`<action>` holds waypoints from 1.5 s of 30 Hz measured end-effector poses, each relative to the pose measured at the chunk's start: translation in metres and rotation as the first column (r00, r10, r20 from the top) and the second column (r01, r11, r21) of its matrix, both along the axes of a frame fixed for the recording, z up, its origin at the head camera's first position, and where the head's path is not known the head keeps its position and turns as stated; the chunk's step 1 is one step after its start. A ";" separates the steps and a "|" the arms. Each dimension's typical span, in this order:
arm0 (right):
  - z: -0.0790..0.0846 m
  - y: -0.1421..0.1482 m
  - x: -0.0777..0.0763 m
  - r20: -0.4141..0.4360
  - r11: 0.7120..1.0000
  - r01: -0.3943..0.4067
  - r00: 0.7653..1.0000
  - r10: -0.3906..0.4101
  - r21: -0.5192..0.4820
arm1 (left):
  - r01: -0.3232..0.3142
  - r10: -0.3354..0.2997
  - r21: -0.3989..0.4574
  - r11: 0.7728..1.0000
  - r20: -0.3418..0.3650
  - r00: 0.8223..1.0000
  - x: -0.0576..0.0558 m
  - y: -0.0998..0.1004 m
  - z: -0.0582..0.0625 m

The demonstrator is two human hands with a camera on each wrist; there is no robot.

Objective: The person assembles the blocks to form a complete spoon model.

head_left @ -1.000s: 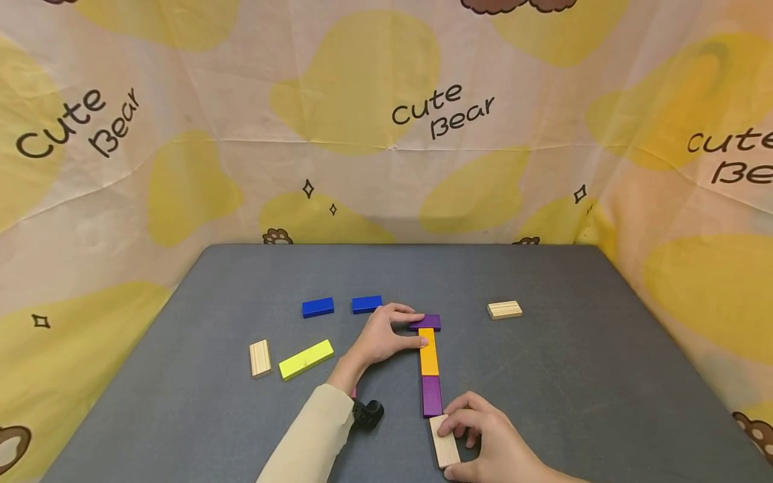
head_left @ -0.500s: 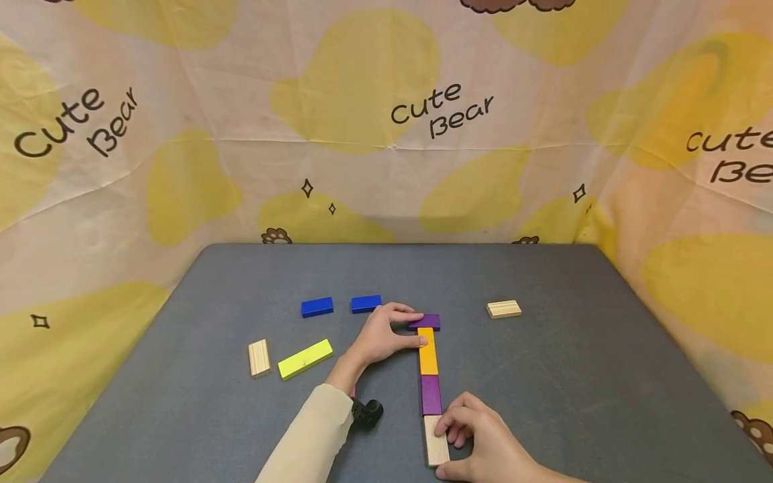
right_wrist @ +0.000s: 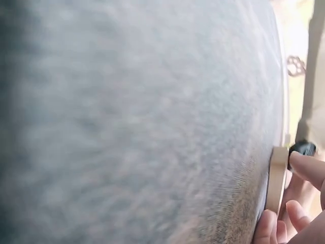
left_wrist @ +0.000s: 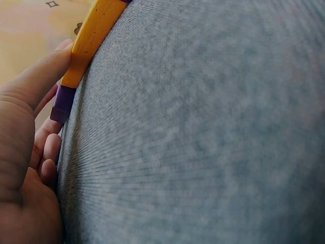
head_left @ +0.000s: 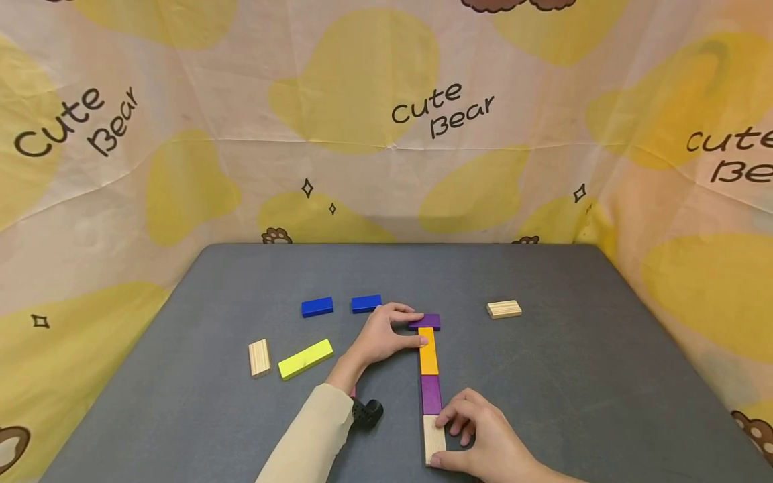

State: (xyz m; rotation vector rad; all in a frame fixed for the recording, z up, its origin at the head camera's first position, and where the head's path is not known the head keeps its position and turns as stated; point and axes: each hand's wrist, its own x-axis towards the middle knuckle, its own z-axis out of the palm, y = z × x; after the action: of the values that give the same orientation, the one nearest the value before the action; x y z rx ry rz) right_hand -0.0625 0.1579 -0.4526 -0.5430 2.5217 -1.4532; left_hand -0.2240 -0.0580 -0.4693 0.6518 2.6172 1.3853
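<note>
In the head view, a column of blocks lies flat on the table. A crosswise purple block tops it, followed by an orange block, a second purple block and a plain wooden block nearest me. My left hand rests at the far end, index finger on the crosswise purple block and thumb on the orange one. In the left wrist view that thumb lies along the orange block. My right hand holds the plain wooden block between fingers and thumb, partly covering its right side.
Two blue blocks lie behind and left of my left hand. Further left are a yellow-green block and a striped wooden block. Another wooden block lies at the back right. A patterned cloth hangs behind the table.
My right hand has moved the plain wooden block left and straightened it into line below the second purple block. My left hand has stayed in place.
</note>
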 end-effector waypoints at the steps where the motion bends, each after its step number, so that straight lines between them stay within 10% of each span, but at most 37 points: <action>1: 0.000 0.000 -0.001 -0.014 1.000 0.012 1.000 -0.012 0.002 | 0.000 0.000 0.001 1.000 -0.001 1.000 0.000 0.000 0.000; 10: 0.002 0.000 -0.008 -0.040 0.995 0.083 0.996 -0.081 0.053 | 0.000 0.001 -0.004 1.000 0.010 1.000 0.000 0.002 -0.001; 27: 0.020 -0.001 -0.024 0.036 0.954 -0.093 0.996 0.086 0.285 | 0.001 -0.001 -0.007 1.000 -0.003 1.000 -0.001 0.002 -0.002; 45: 0.018 -0.002 -0.025 0.031 0.957 -0.094 0.996 0.089 0.275 | -0.004 0.005 -0.028 1.000 0.008 1.000 0.001 0.003 0.003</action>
State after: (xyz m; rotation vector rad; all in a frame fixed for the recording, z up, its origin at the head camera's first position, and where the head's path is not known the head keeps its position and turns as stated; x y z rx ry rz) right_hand -0.0879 0.1555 -0.4350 -0.5847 2.5869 -1.0450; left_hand -0.2231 -0.0550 -0.4660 0.6360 2.6283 1.3470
